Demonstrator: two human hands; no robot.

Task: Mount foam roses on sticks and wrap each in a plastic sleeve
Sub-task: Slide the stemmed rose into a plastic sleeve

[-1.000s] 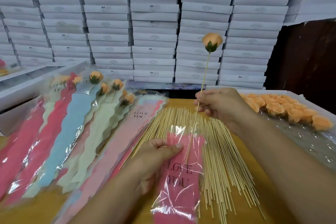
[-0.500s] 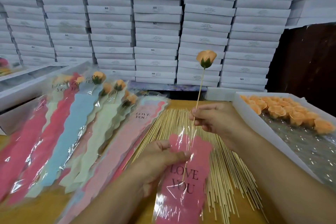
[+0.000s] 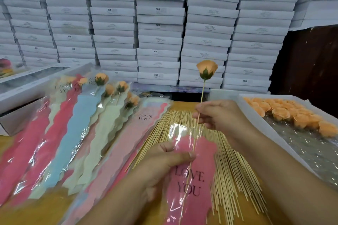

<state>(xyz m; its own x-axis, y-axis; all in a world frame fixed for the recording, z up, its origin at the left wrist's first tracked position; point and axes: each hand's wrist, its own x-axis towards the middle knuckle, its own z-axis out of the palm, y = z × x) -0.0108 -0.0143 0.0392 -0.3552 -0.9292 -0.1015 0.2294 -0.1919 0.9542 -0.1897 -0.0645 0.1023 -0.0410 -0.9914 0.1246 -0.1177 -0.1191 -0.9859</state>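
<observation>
The left hand (image 3: 161, 162) pinches the mouth of the pink "LOVE YOU" sleeve (image 3: 190, 184) to keep it open, at 6 o'clock on the worktop (image 3: 45, 212). The right hand (image 3: 221, 117) pinches the stick (image 3: 202, 93) below the orange foam rose (image 3: 206, 69), at 12 o'clock from the sleeve, so the stick can slide in straight.

— Where's the right hand (image 3: 219, 115)?
— Raised at mid-frame, forearm running in from the lower right, fingers curled and pinching a stick (image 3: 202, 95) near their tips.
— And the left hand (image 3: 161, 166)?
— Lower, nearer the body, forearm coming up from the bottom edge. Its thumb lies across the front of a sleeve (image 3: 190, 184), fingers behind, gripping it.
— Do the hands touch?
— No, they're near but apart.
</observation>
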